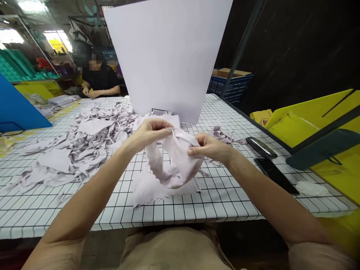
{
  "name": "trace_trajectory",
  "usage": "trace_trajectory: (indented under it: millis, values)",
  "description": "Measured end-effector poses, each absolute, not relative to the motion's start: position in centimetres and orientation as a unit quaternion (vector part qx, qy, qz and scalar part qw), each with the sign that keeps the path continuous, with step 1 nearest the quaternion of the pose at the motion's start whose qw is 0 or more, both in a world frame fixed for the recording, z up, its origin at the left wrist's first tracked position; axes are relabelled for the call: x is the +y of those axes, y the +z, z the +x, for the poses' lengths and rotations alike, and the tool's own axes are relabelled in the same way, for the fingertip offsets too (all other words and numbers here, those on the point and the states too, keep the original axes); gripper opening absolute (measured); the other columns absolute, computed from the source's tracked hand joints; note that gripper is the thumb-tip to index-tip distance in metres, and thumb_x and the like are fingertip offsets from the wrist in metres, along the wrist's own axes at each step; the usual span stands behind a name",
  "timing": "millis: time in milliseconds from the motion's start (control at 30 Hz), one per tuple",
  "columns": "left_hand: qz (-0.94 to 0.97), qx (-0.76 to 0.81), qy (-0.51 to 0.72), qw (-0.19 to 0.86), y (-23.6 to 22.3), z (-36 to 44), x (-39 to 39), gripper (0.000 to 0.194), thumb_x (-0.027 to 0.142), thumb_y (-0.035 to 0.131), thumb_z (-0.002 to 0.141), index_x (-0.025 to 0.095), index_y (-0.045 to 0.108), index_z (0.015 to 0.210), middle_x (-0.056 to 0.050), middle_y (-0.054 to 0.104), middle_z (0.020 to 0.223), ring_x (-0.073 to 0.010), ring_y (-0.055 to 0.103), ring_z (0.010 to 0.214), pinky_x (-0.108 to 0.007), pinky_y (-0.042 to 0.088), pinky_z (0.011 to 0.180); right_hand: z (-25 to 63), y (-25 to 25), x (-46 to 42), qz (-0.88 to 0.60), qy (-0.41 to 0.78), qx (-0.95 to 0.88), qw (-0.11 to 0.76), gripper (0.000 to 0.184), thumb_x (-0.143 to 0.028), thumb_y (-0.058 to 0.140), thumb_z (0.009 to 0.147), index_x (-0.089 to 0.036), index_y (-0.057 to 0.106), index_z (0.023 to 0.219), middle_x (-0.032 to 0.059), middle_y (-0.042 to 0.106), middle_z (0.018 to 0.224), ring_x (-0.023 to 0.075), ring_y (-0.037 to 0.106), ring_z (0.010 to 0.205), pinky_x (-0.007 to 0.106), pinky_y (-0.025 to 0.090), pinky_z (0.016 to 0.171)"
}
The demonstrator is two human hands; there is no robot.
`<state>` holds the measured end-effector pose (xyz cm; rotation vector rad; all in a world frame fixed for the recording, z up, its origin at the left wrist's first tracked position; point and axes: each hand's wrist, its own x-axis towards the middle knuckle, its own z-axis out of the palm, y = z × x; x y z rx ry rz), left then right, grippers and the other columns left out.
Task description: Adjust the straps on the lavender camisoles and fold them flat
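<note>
Both hands hold up a pale lilac fabric piece (pixel 181 157), gathered into a loop with a wavy edge, above the table. My left hand (pixel 150 133) pinches its upper left rim between thumb and fingers. On the right side, my right hand (pixel 209 146) grips the cloth with the thumb in front. Beneath the loop, another flat lilac piece (pixel 157 191) with a wavy stitched edge lies on the table. Behind the hands is a stack of similar cloth (pixel 176 120), partly hidden by them.
A grid-patterned tablecloth (pixel 112 213) covers the table. Loose lilac fabric (pixel 92 150) is heaped at left, with small scissors (pixel 118 104) behind it. A white board (pixel 168 56) stands ahead. At right lie a black case (pixel 261 147) and a phone (pixel 275 175). A co-worker (pixel 101 80) sits far left.
</note>
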<state>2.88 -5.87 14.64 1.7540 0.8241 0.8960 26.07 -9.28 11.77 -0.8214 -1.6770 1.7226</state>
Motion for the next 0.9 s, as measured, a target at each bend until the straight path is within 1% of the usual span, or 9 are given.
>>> trace_trajectory:
  millis: [67,133,267,400,567,633,700,800,900]
  values:
    - [0.699,0.400,0.455,0.380,13.1,2.4,-5.6,0.022,0.033,0.082,0.074,0.015,0.072,0.083,-0.003,0.068,0.079,-0.0126,0.057,0.071,-0.024,0.045,0.066,26.1,11.7,-9.2,-0.324,0.665,-0.576,0.349,0.033,-0.043,0.088,0.070,-0.015,0.072,0.075,-0.0013,0.066,0.068,0.0072,0.059,0.057,0.016,0.046,0.049]
    - [0.672,0.422,0.474,0.381,10.9,2.5,-6.1,0.033,0.045,0.079,0.077,0.015,0.068,0.074,-0.003,0.065,0.074,-0.0135,0.056,0.070,-0.027,0.046,0.070,26.0,11.8,-9.1,-0.334,0.674,-0.522,0.402,0.036,-0.046,0.089,0.067,-0.015,0.073,0.077,-0.0013,0.067,0.068,0.0072,0.059,0.056,0.016,0.046,0.048]
    - [0.580,0.311,0.365,0.659,7.0,4.4,-8.3,0.069,0.080,0.053,0.082,0.014,0.070,0.082,-0.009,0.071,0.081,-0.0201,0.063,0.081,-0.034,0.050,0.082,25.4,11.9,-8.7,-0.338,0.682,-0.466,0.451,0.036,-0.043,0.090,0.067,-0.017,0.073,0.085,0.0000,0.071,0.075,0.0102,0.064,0.063,0.020,0.054,0.056]
    - [0.485,0.231,0.382,0.752,6.6,6.4,-9.8,0.055,0.067,0.079,0.071,0.014,0.069,0.083,-0.006,0.070,0.077,-0.0166,0.062,0.071,-0.029,0.050,0.071,25.5,11.9,-9.0,-0.342,0.659,-0.457,0.489,0.034,-0.039,0.089,0.070,-0.020,0.071,0.092,-0.0004,0.073,0.082,0.0126,0.067,0.070,0.022,0.057,0.060]
    - [0.470,0.271,0.433,0.720,9.4,6.9,-9.7,0.048,0.056,0.089,0.064,0.014,0.071,0.081,-0.002,0.069,0.069,-0.0112,0.059,0.055,-0.022,0.046,0.051,26.5,12.3,-9.7,-0.357,0.580,-0.509,0.527,0.043,-0.033,0.088,0.071,-0.024,0.069,0.108,-0.0003,0.074,0.097,0.0130,0.068,0.079,0.022,0.059,0.067]
    - [0.450,0.312,0.472,0.691,10.5,6.7,-9.1,0.049,0.053,0.092,0.058,0.014,0.071,0.079,-0.001,0.070,0.067,-0.0107,0.059,0.053,-0.021,0.045,0.049,27.6,12.6,-9.5,-0.378,0.538,-0.537,0.530,0.044,-0.033,0.089,0.070,-0.022,0.069,0.108,0.0007,0.073,0.092,0.0125,0.066,0.073,0.023,0.059,0.061]
    - [0.434,0.330,0.521,0.658,11.6,6.1,-8.2,0.051,0.054,0.093,0.055,0.015,0.072,0.079,-0.001,0.071,0.066,-0.0116,0.061,0.055,-0.021,0.047,0.050,29.3,12.8,-9.2,-0.401,0.508,-0.545,0.533,0.043,-0.035,0.089,0.069,-0.020,0.070,0.105,-0.0031,0.067,0.072,0.0086,0.056,0.055,0.025,0.058,0.055]
    - [0.460,0.321,0.555,0.614,13.3,5.0,-6.8,0.048,0.053,0.092,0.056,0.016,0.071,0.077,0.000,0.069,0.066,-0.0103,0.059,0.054,-0.019,0.047,0.051,32.2,13.1,-8.8,-0.452,0.500,-0.577,0.461,0.039,-0.041,0.086,0.071,-0.018,0.073,0.099,-0.0111,0.044,0.048,0.0048,0.035,0.041,0.033,0.060,0.056]
    - [0.562,0.333,0.469,0.594,15.3,4.7,-6.0,0.041,0.051,0.088,0.066,0.016,0.070,0.075,0.000,0.068,0.067,-0.0091,0.058,0.053,-0.018,0.043,0.048,33.1,13.8,-8.6,-0.521,0.421,-0.656,0.348,0.039,-0.047,0.084,0.072,-0.018,0.077,0.098,-0.0013,0.064,0.067,0.0106,0.055,0.058,0.037,0.059,0.070]
